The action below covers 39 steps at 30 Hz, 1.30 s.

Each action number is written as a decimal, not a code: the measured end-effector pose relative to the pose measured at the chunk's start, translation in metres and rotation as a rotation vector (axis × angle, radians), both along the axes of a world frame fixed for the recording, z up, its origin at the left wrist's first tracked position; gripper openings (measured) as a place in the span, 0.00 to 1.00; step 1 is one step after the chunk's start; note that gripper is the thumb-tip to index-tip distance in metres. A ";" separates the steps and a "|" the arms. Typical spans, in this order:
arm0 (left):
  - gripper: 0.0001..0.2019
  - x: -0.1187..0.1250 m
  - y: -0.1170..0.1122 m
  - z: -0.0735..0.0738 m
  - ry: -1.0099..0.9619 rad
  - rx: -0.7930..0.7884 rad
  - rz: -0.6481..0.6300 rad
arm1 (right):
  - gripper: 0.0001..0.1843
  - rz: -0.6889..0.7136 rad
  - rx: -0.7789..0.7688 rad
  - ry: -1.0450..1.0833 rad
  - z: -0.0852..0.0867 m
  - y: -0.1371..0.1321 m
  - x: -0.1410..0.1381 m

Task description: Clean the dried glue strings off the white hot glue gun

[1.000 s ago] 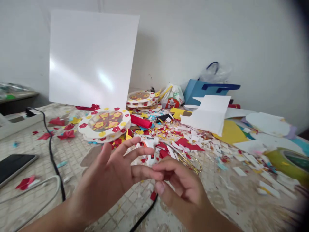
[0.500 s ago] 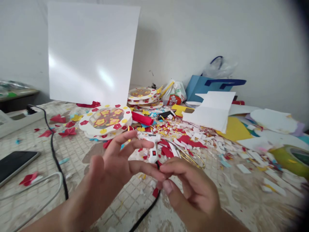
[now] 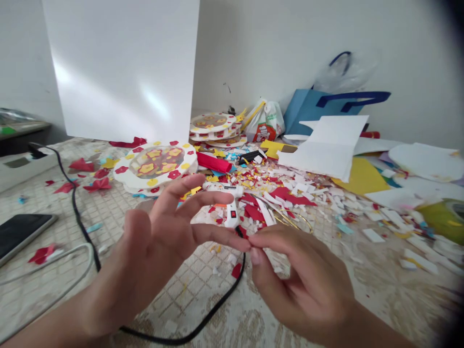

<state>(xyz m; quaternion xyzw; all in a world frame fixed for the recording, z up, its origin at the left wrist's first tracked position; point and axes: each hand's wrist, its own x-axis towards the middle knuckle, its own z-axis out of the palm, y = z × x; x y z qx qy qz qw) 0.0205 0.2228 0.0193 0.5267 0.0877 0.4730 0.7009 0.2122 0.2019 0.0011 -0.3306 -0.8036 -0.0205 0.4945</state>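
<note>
Being held with fingers spread, the left hand [image 3: 155, 246] is pinched at one fingertip [image 3: 240, 241] by the right hand [image 3: 304, 280]; the untouched glue gun [image 3: 231, 208], beyond on the surface [image 3: 246, 324], is now less hidden.

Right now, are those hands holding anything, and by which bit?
The right hand touches one fingertip of the left hand with thumb and forefinger. Whether that grip holds something tiny cannot be told; the open left palm holds nothing visible.
</note>
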 end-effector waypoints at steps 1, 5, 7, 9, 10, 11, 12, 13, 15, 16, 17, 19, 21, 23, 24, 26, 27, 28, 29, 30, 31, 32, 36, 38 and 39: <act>0.28 0.000 0.000 0.001 -0.012 -0.033 -0.018 | 0.10 0.016 -0.029 0.003 0.001 0.000 0.000; 0.27 0.001 0.002 0.006 -0.019 -0.162 -0.095 | 0.10 0.119 -0.129 0.039 0.004 -0.002 0.000; 0.27 0.000 0.003 0.006 -0.019 -0.205 -0.131 | 0.10 0.152 -0.152 0.059 0.006 -0.002 -0.001; 0.28 0.000 0.003 0.005 -0.025 -0.245 -0.153 | 0.11 0.177 -0.190 0.065 0.006 -0.003 -0.001; 0.28 0.000 0.003 0.004 -0.032 -0.268 -0.161 | 0.11 0.188 -0.209 0.072 0.006 -0.003 -0.001; 0.28 -0.001 0.002 0.004 -0.038 -0.291 -0.166 | 0.12 0.199 -0.223 0.079 0.006 -0.004 -0.001; 0.29 -0.001 0.002 0.003 -0.045 -0.312 -0.169 | 0.12 0.210 -0.231 0.086 0.006 -0.004 -0.001; 0.29 0.000 0.002 0.002 -0.052 -0.326 -0.171 | 0.12 0.215 -0.233 0.093 0.006 -0.005 -0.001; 0.28 0.000 0.002 0.002 -0.060 -0.353 -0.174 | 0.13 0.224 -0.232 0.101 0.007 -0.005 -0.002; 0.28 0.001 0.002 0.002 -0.064 -0.364 -0.176 | 0.14 0.225 -0.230 0.104 0.008 -0.005 -0.002; 0.28 0.001 0.002 0.003 -0.068 -0.377 -0.179 | 0.14 0.223 -0.235 0.108 0.008 -0.005 -0.002; 0.29 0.001 0.002 0.003 -0.075 -0.416 -0.188 | 0.14 0.225 -0.228 0.117 0.010 -0.005 -0.003; 0.29 0.002 0.002 0.002 -0.091 -0.448 -0.205 | 0.14 0.219 -0.217 0.119 0.012 -0.005 -0.004; 0.29 0.002 0.002 0.001 -0.107 -0.474 -0.220 | 0.14 0.196 -0.211 0.123 0.014 -0.006 -0.006; 0.29 0.002 0.002 0.000 -0.115 -0.481 -0.227 | 0.14 0.182 -0.215 0.123 0.015 -0.006 -0.006; 0.28 0.003 0.002 -0.001 -0.121 -0.493 -0.237 | 0.13 0.153 -0.234 0.112 0.016 -0.007 -0.007; 0.28 0.003 0.002 -0.002 -0.123 -0.497 -0.242 | 0.12 0.147 -0.238 0.102 0.016 -0.007 -0.007; 0.28 0.004 0.002 -0.002 -0.124 -0.501 -0.244 | 0.12 0.147 -0.237 0.089 0.016 -0.007 -0.007; 0.29 0.004 0.002 -0.003 -0.123 -0.508 -0.246 | 0.12 0.148 -0.234 0.072 0.016 -0.008 -0.006; 0.29 0.004 0.003 -0.003 -0.122 -0.516 -0.246 | 0.12 0.151 -0.228 0.058 0.016 -0.008 -0.006; 0.29 0.005 0.003 -0.004 -0.123 -0.523 -0.248 | 0.12 0.152 -0.224 0.045 0.016 -0.008 -0.005; 0.29 0.005 0.003 -0.004 -0.126 -0.529 -0.249 | 0.11 0.152 -0.219 0.035 0.015 -0.009 -0.005; 0.30 0.004 0.002 -0.006 -0.125 -0.528 -0.247 | 0.09 0.127 -0.191 0.021 0.014 -0.010 -0.004; 0.30 0.003 0.002 -0.005 -0.106 -0.504 -0.229 | 0.09 0.119 -0.179 0.010 0.013 -0.009 -0.004; 0.29 0.003 0.002 -0.004 -0.095 -0.480 -0.214 | 0.09 0.106 -0.171 0.011 0.013 -0.009 -0.005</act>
